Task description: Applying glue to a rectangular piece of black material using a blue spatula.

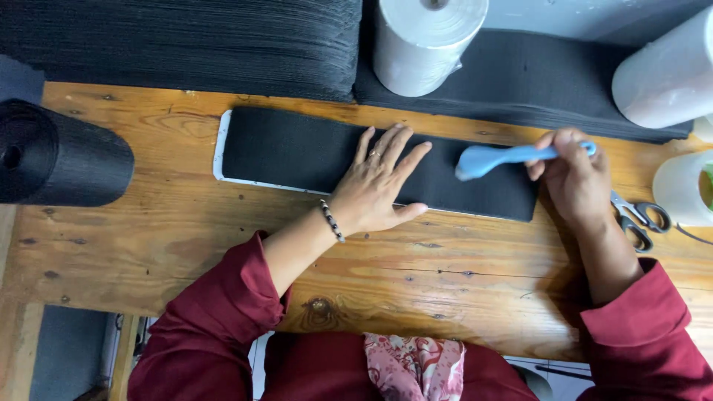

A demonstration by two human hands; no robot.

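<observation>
My left hand (pixel 379 186) lies flat and open on the black strip (pixel 297 152), which runs lengthwise along the table's (pixel 186 252) far edge; my right hand (pixel 575 178) grips the blue tool (pixel 494 158) over its right end.

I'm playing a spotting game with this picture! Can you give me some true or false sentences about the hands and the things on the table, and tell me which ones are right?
1. The left hand lies flat on the long black strip. True.
2. The right hand holds a red brush. False: it holds a light blue tool, its wide end over the strip.
3. The scissors lie on the wooden table beside the right hand. True.
4. The left hand is holding the scissors. False: the scissors lie untouched, and the left hand rests open on the strip.
5. A black roll lies on its side at the table's left end. True.
</observation>
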